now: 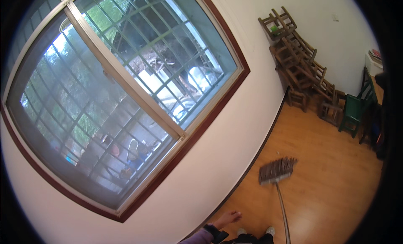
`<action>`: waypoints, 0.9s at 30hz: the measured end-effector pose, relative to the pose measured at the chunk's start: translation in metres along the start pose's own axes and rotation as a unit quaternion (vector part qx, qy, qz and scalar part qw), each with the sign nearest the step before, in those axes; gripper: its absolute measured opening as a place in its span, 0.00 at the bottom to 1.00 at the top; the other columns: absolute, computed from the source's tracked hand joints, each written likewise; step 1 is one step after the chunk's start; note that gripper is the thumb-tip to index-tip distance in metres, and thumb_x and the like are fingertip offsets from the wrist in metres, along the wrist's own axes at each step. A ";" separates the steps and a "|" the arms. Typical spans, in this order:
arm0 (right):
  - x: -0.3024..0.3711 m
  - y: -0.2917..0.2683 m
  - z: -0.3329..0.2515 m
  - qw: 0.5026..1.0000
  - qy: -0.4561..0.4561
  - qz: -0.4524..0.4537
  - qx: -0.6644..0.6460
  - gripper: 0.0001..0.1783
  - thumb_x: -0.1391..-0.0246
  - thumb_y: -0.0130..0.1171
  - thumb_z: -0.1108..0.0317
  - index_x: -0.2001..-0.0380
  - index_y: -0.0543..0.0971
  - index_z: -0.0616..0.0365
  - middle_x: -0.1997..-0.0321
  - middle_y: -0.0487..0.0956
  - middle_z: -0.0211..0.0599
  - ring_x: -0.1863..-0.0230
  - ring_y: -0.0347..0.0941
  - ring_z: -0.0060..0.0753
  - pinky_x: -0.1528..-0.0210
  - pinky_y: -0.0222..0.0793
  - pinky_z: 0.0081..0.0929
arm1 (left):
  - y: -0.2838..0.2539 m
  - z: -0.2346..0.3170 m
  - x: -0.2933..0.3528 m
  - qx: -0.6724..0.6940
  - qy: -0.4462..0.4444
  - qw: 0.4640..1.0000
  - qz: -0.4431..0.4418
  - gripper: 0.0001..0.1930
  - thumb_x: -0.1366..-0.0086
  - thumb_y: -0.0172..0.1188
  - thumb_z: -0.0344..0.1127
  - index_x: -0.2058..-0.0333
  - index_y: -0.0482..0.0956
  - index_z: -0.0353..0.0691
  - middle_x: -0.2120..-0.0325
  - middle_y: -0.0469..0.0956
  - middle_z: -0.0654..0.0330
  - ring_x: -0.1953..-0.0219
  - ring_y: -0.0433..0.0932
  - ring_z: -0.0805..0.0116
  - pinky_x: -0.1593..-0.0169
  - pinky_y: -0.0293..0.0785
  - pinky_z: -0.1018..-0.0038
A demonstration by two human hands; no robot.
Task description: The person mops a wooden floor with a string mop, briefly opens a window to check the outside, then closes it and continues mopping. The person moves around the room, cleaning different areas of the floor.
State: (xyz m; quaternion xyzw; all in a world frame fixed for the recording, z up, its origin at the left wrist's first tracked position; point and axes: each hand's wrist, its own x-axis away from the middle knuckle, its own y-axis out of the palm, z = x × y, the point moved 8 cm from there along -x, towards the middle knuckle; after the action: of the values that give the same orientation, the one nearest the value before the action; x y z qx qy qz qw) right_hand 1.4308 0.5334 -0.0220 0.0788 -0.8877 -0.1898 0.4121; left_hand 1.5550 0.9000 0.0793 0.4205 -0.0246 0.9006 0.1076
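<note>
The broom (pixel 276 171) is over the wooden floor (pixel 331 181), near its dark-skirted left edge, with the handle (pixel 282 208) running down out of view. Beside that edge the left hand (pixel 228 219) hangs half open, seemingly empty; the right is out of view, its grip impossible to tell. Wooden stools (pixel 299 72) fill the floor's far corner.

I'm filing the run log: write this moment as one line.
left hand: apparently empty; right hand: out of view; broom: head over wooden floor, handle crossing lower edge
</note>
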 end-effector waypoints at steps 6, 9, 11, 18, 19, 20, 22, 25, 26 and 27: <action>-0.055 0.030 -0.043 0.998 -0.057 -0.012 0.023 0.24 0.42 0.50 0.75 0.46 0.57 0.43 0.88 0.66 0.31 0.92 0.62 0.28 0.91 0.58 0.28 | 0.023 0.024 -0.041 -0.101 0.051 0.992 -0.050 0.16 0.31 0.55 0.48 0.58 0.78 0.41 0.66 0.79 0.67 0.66 0.76 0.80 0.60 0.74 0.82; -0.079 0.046 -0.065 0.996 -0.080 -0.018 0.031 0.20 0.42 0.51 0.73 0.50 0.59 0.45 0.88 0.67 0.30 0.92 0.62 0.27 0.91 0.57 0.27 | 0.009 0.030 -0.046 -0.022 0.102 0.994 -0.010 0.15 0.31 0.57 0.44 0.68 0.78 0.36 0.74 0.77 0.62 0.72 0.73 0.75 0.70 0.71 0.76; -0.091 0.056 -0.077 0.995 -0.093 -0.019 0.035 0.17 0.42 0.51 0.72 0.52 0.61 0.46 0.88 0.67 0.30 0.92 0.62 0.27 0.91 0.57 0.27 | -0.002 0.033 -0.049 -0.100 0.143 0.985 0.010 0.16 0.32 0.57 0.45 0.67 0.79 0.36 0.75 0.77 0.62 0.73 0.73 0.75 0.70 0.71 0.75; -0.126 0.082 -0.103 0.991 -0.134 -0.010 0.028 0.08 0.42 0.53 0.69 0.61 0.67 0.51 0.88 0.68 0.29 0.92 0.61 0.25 0.91 0.56 0.25 | -0.030 0.046 -0.099 -0.285 0.055 0.956 -0.049 0.22 0.34 0.58 0.52 0.56 0.78 0.37 0.70 0.80 0.59 0.69 0.77 0.70 0.65 0.75 0.71; -0.131 0.084 -0.105 0.990 -0.137 -0.008 0.026 0.06 0.42 0.53 0.68 0.62 0.68 0.52 0.88 0.68 0.29 0.92 0.61 0.25 0.91 0.56 0.25 | -0.034 0.051 -0.104 -0.283 0.063 0.955 -0.060 0.23 0.35 0.59 0.52 0.54 0.78 0.37 0.68 0.80 0.59 0.68 0.77 0.70 0.64 0.76 0.71; -0.137 0.086 -0.108 0.990 -0.140 -0.004 0.022 0.05 0.42 0.53 0.68 0.63 0.69 0.52 0.88 0.69 0.28 0.92 0.61 0.25 0.91 0.55 0.24 | -0.039 0.055 -0.109 -0.281 0.071 0.954 -0.071 0.24 0.35 0.59 0.53 0.52 0.77 0.38 0.67 0.81 0.58 0.67 0.78 0.69 0.63 0.76 0.71; -0.145 0.089 -0.113 0.989 -0.147 0.003 0.012 0.04 0.42 0.53 0.67 0.66 0.71 0.54 0.88 0.69 0.28 0.92 0.61 0.24 0.90 0.55 0.24 | -0.065 0.057 -0.119 -0.273 0.052 0.959 -0.052 0.24 0.36 0.60 0.53 0.52 0.77 0.39 0.66 0.81 0.58 0.66 0.78 0.68 0.63 0.77 0.70; -0.146 0.089 -0.119 0.987 -0.160 0.020 -0.019 0.06 0.42 0.54 0.65 0.69 0.73 0.56 0.88 0.70 0.28 0.92 0.61 0.24 0.90 0.54 0.23 | -0.108 0.055 -0.139 -0.220 0.058 0.972 -0.053 0.23 0.36 0.60 0.53 0.52 0.77 0.40 0.68 0.81 0.59 0.68 0.79 0.68 0.64 0.77 0.72; -0.143 0.086 -0.119 0.987 -0.153 0.034 -0.042 0.07 0.42 0.54 0.65 0.70 0.74 0.56 0.88 0.70 0.27 0.92 0.61 0.23 0.90 0.54 0.23 | -0.120 0.054 -0.148 -0.200 0.066 0.975 -0.065 0.23 0.36 0.60 0.52 0.52 0.78 0.40 0.68 0.81 0.59 0.69 0.79 0.67 0.65 0.77 0.73; -0.139 0.083 -0.116 0.987 -0.136 0.049 -0.069 0.08 0.42 0.54 0.64 0.72 0.75 0.57 0.88 0.70 0.27 0.92 0.60 0.23 0.90 0.54 0.22 | -0.135 0.048 -0.156 -0.194 0.045 0.978 -0.059 0.22 0.35 0.60 0.52 0.52 0.78 0.41 0.68 0.81 0.59 0.68 0.79 0.67 0.64 0.76 0.73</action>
State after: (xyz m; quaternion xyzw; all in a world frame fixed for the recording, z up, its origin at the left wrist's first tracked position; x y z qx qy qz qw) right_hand 1.6102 0.6188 -0.0181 -0.0202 -0.9231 -0.2393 0.3004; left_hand 1.7171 0.9982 -0.0152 0.3510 -0.1696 0.8888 0.2410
